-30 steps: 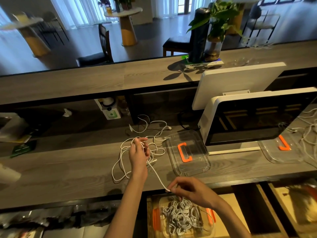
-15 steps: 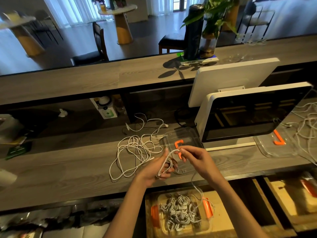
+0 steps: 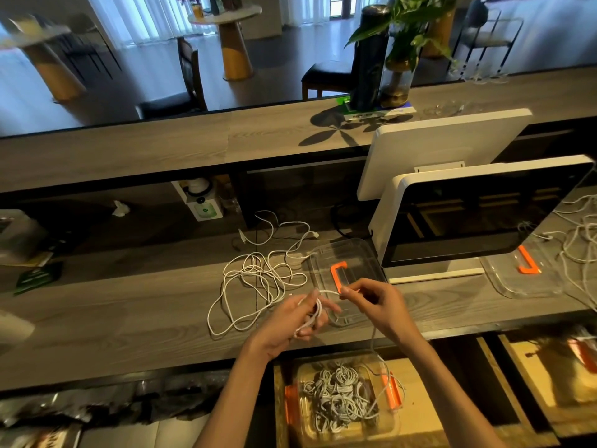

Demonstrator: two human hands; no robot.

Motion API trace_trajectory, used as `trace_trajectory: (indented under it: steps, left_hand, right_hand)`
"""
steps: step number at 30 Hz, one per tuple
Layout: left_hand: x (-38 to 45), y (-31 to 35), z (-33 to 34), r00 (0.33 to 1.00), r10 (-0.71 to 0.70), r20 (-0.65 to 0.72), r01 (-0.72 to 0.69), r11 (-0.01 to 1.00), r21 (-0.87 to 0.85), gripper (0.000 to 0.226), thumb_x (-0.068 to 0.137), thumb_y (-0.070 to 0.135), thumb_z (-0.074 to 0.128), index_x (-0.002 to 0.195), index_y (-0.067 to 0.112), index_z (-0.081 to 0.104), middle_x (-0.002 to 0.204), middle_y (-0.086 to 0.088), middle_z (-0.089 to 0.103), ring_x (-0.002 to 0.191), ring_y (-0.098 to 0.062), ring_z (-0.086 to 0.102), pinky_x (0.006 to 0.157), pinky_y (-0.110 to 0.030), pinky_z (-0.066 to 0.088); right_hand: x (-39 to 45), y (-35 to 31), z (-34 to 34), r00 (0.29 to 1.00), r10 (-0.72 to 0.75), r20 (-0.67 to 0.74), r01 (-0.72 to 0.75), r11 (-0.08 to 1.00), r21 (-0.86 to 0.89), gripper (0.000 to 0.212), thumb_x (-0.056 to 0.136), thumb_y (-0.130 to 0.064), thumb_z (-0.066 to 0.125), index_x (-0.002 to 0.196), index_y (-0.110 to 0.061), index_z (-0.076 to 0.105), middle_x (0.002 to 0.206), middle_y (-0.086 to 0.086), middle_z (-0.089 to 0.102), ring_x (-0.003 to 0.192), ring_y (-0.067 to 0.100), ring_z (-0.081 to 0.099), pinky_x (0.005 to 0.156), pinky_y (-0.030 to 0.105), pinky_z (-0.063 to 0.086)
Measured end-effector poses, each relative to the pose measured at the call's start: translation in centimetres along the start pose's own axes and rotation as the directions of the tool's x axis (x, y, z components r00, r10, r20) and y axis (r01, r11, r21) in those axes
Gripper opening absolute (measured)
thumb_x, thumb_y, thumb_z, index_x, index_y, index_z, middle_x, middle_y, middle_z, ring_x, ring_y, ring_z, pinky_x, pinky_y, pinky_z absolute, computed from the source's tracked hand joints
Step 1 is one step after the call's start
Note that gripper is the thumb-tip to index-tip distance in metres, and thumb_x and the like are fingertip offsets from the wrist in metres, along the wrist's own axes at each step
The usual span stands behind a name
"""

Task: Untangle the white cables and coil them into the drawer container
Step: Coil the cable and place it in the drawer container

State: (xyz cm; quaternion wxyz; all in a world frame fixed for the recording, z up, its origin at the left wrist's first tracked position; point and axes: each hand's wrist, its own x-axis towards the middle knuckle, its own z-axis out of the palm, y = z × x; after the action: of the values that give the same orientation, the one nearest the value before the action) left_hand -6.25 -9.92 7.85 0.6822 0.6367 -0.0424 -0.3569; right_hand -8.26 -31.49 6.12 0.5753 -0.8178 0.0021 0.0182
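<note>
While both hands [image 3: 336, 308] hold it, cable [image 3: 328, 291] runs left-right.

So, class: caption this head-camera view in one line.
Both hands wind a white cable above the drawer container.

Only one camera here, strapped to my head, so it saw roughly what I saw. It looked forward and down over the counter [image 3: 129, 318], wide-angle, with edges bending a bit. My hands sat close in the lower middle, the open drawer [image 3: 420, 409] right below them at the bottom edge. Farther up it caught the monitor [image 3: 478, 215] on the right and the room beyond, well away.
</note>
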Motion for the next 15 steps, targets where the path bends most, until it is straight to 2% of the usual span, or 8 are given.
trace_trajectory:
  steps: [2,6,9,11,13,15]
  left_hand:
    - [0.2,-0.1,0.1,0.984,0.1,-0.15,-0.092,0.994,0.063,0.045,0.106,0.043,0.04,0.11,0.015,0.075,0.08,-0.005,0.065,0.054,-0.008,0.044,0.046,-0.017,0.032]
    - [0.4,-0.5,0.5,0.934,0.192,-0.302,-0.182,0.981,0.059,0.042,0.106,0.041,0.04,0.118,0.018,0.073,0.1,-0.011,0.073,0.063,-0.01,0.051,0.049,-0.016,0.036]
    - [0.3,-0.3,0.2,0.876,0.197,-0.44,-0.252,0.965,-0.07,0.044,0.107,0.04,0.038,0.118,0.016,0.073,0.107,-0.013,0.073,0.065,-0.011,0.05,0.05,-0.016,0.036]
    - [0.4,-0.1,-0.3,0.856,0.185,-0.483,-0.302,0.937,-0.177,0.048,0.105,0.042,0.039,0.118,0.011,0.072,0.104,-0.016,0.073,0.063,-0.011,0.049,0.052,-0.021,0.034]
    - [0.4,0.2,-0.8,0.834,0.166,-0.526,-0.327,0.917,-0.228,0.05,0.102,0.046,0.04,0.118,0.011,0.073,0.097,-0.015,0.071,0.068,-0.012,0.055,0.062,-0.026,0.04]
    - [0.6,0.3,-1.2,0.802,0.13,-0.583,-0.347,0.896,-0.277,0.052,0.101,0.048,0.041,0.118,0.011,0.074,0.1,-0.016,0.071,0.084,-0.02,0.061,0.073,-0.032,0.045]
  right_hand:
    - [0.0,0.3,0.0,0.999,0.01,0.034,-0.011,1.0,0.022,0.022,0.096,-0.037,0.065,0.094,-0.019,0.077,0.069,-0.009,0.066,0.063,0.002,0.058,0.06,0.017,0.045]
    - [-0.2,0.6,0.5,0.995,0.029,0.093,-0.032,0.999,0.035,0.019,0.102,-0.031,0.06,0.097,-0.019,0.075,0.074,-0.003,0.066,0.065,0.006,0.058,0.06,0.02,0.045]
    - [-0.5,0.6,0.7,0.995,0.046,0.084,-0.056,0.991,0.118,0.021,0.103,-0.027,0.057,0.099,-0.016,0.075,0.082,0.0,0.071,0.066,0.014,0.062,0.061,0.024,0.051]
    - [-1.0,0.9,0.5,0.991,0.083,0.102,-0.103,0.973,0.209,0.022,0.104,-0.022,0.055,0.101,-0.01,0.073,0.074,-0.002,0.067,0.062,0.016,0.061,0.059,0.026,0.053]
    - [-1.8,1.2,0.6,0.985,0.109,0.137,-0.139,0.963,0.23,0.024,0.104,-0.026,0.055,0.104,-0.011,0.074,0.069,-0.003,0.058,0.06,0.012,0.054,0.055,0.023,0.046]
    - [-2.2,1.4,0.9,0.989,0.092,0.12,-0.113,0.977,0.183,0.02,0.103,-0.027,0.057,0.106,-0.015,0.072,0.077,0.002,0.063,0.068,0.011,0.057,0.061,0.022,0.048]
